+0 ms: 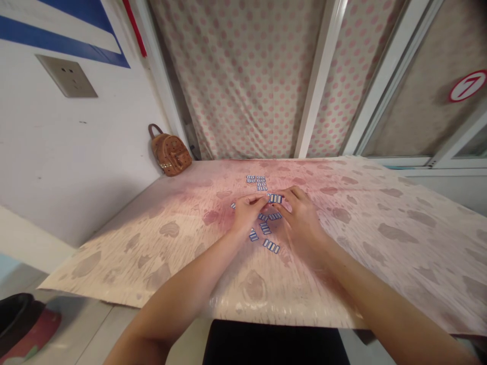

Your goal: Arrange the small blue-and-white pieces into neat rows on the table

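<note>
In the head view, I have both bare hands meeting over a bench [373, 203] covered with a pale pink patterned cloth. Between them is a small flat held piece [274, 198], striped blue and white, and I take it as my landmark. On its left end, the left hand [247, 213] pinches it between thumb and first finger. On its right end, the right hand [304, 215] does the same, its fingers reaching around the edge.

Just beyond the held piece, a group of pieces [261, 179] like it lies flat, two side by side and one below. On the near side of the held piece I see loose pieces [265, 228] scattered at various angles; another, partly hidden, is to its left, by the left hand.

Well to the left of the held piece and beyond it, against the wall, leans a brown backpack [173, 154] with a top handle; I cannot see what is inside. Far to the near left of the held piece, below the bench, is a red, dark-topped object [40, 327], cut off by the frame; its contents are hidden too.
</note>
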`<state>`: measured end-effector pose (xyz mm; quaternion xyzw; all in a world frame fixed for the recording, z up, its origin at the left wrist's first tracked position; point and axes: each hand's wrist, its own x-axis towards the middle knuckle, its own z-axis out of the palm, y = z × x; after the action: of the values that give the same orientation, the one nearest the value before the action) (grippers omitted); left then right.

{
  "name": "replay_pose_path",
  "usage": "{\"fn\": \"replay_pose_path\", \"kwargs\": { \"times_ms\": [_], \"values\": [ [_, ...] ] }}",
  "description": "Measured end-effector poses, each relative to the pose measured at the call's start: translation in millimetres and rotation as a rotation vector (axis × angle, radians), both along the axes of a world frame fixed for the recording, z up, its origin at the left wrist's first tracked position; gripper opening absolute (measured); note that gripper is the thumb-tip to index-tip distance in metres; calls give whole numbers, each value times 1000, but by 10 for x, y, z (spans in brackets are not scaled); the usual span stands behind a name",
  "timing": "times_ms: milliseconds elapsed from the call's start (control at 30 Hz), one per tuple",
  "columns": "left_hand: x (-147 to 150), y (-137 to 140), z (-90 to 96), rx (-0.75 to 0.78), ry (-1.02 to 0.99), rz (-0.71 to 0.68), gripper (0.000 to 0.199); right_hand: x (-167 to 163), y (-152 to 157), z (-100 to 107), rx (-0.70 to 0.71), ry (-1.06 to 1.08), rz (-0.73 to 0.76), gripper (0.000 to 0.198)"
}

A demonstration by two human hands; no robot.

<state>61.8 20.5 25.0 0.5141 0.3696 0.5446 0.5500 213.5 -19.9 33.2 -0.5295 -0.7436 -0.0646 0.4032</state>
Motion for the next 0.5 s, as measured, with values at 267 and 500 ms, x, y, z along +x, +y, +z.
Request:
{"fn": "replay_pose_path", "kwargs": {
  "times_ms": [267,500],
  "values": [
    [-24,-1,-7,11,-37,-15,15,-10,72,-73,-160,422,102,18],
    [-49,17,-30,0,14,-42,21,47,141,-98,-286,566,220,24]
  ]
}}
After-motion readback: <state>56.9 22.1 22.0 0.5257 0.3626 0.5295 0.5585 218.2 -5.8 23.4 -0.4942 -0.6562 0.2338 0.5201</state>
